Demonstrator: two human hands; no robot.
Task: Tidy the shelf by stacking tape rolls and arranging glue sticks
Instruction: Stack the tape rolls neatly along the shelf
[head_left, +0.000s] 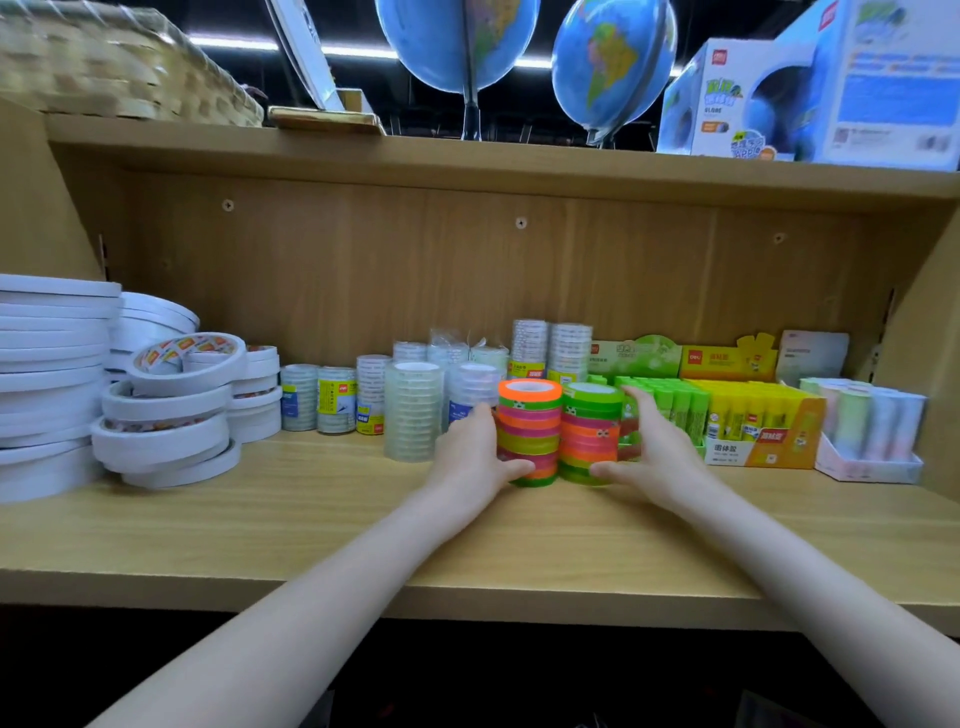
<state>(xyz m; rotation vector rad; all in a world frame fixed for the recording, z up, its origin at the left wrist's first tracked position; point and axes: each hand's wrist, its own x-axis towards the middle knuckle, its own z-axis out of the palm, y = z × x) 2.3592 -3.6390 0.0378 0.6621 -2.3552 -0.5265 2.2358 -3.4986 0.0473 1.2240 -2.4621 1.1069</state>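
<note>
Two stacks of neon tape rolls stand side by side in the middle of the wooden shelf (311, 519): the left stack (529, 426) has an orange top, the right stack (589, 434) a green top. My left hand (470, 457) grips the left stack from its left side, thumb curled round the base. My right hand (657, 452) grips the right stack from its right side, thumb at the bottom. Green glue sticks (670, 402) and a yellow glue stick box (758, 423) sit just right of my right hand.
Clear tape stacks (413, 410) stand behind and left of my left hand. White double-sided tape rolls (166, 410) pile up at the far left. Pastel rolls in a tray (867, 431) stand far right. Globes and boxes fill the upper shelf.
</note>
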